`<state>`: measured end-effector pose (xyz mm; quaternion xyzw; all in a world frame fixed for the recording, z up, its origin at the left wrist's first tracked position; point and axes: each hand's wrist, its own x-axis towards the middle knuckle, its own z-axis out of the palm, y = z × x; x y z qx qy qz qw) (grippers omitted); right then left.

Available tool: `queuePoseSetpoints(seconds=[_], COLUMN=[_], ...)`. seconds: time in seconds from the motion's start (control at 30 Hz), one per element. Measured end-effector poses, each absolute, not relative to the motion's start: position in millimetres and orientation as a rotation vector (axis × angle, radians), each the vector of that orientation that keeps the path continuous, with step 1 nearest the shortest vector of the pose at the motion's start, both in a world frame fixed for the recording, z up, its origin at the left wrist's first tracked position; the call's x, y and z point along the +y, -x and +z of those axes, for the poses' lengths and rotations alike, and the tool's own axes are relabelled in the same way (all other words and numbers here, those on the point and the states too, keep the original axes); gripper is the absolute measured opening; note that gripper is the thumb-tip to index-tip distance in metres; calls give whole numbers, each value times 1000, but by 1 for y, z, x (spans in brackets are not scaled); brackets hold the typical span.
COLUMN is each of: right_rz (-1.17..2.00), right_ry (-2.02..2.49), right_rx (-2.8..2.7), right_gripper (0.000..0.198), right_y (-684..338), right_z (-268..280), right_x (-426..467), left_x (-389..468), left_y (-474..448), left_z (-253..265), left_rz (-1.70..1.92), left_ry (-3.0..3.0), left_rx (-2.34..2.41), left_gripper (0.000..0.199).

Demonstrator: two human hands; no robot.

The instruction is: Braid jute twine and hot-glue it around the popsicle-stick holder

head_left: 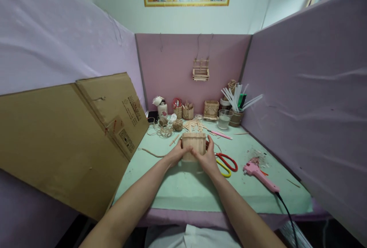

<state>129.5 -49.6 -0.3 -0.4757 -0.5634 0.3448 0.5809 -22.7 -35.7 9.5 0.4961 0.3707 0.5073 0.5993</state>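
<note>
A small slatted wooden piece (194, 141) is sitting between the person's two hands, just above or on the middle of the green tabletop (183, 196); I can't tell whether its lower edge is touching. The left hand (177, 154) is gripping its left side, the thumb pressing across the near face, the other fingers mostly hidden. The right hand (208, 159) is holding the opposite side, its thumb reaching in toward the left one and its fingers curling by the right edge.

Just beside the right hand, scissors (235, 167) with red and yellow handles are lying flat. Farther right, a pink glue gun (262, 177) is resting near some scraps, its black cord trailing off the front edge.

Beyond the piece, flat sticks (193, 125) are lying in a loose heap, a pink-handled tool (220, 134) is lying near them, and a ball of twine (177, 125) is resting to their left. A cup of cloudy liquid (224, 121) is standing toward the back right. On the left, a big cardboard sheet (86, 133) is leaning, and a little stick-built swing (200, 72) is hanging against the pink back panel (172, 64).
</note>
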Motion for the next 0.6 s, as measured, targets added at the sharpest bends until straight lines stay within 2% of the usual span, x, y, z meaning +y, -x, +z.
queuePoseSetpoints(seconds=[0.1,0.27,0.37,0.47,0.6], right_rz=[740,50,-185,-250,-224], right_ry=[1071,990,899,856,845], right_rx=[-1386,-1487,-1551,-1578,-1585], right_gripper=[94,48,26,16,14], right_y=[-133,-140,-140,-136,-132], right_z=[-4,3,13,22,28], right_x=[-50,-55,-60,-61,-59], left_x=[-40,-47,-50,-51,-52], left_y=[23,21,18,15,12], left_z=[14,23,24,22,19], left_rz=[1217,1283,1300,1309,1314], left_ry=[-1120,-1236,-1325,-1405,-1441], left_rx=[935,1090,1203,1290,1311], left_gripper=[83,73,71,70,71])
